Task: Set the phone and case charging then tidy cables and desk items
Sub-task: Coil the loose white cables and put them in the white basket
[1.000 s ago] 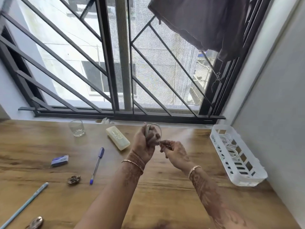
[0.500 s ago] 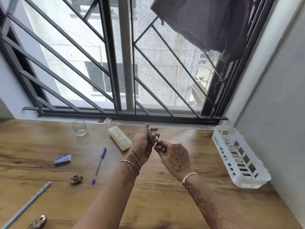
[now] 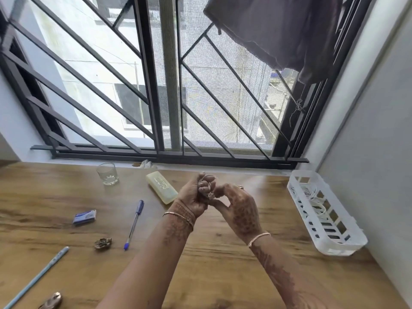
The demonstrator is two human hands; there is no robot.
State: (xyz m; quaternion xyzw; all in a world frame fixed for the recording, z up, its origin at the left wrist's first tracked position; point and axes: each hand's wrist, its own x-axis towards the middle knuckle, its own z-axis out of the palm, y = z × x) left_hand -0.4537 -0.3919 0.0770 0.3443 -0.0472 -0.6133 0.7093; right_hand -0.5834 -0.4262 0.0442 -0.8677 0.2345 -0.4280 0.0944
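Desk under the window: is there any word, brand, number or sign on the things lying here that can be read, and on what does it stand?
None can be read.
Yellowish case: dark print on its lid, too blurred to read.
Small blue box: white label marks, too small to read.
White cable, blue pen: no writing visible.

The left hand point(image 3: 192, 197) grips a coiled white cable point(image 3: 208, 176); the right hand point(image 3: 240, 210) pinches its end.

White slotted basket point(image 3: 347, 244), wood-grain desk point(image 3: 223, 275).
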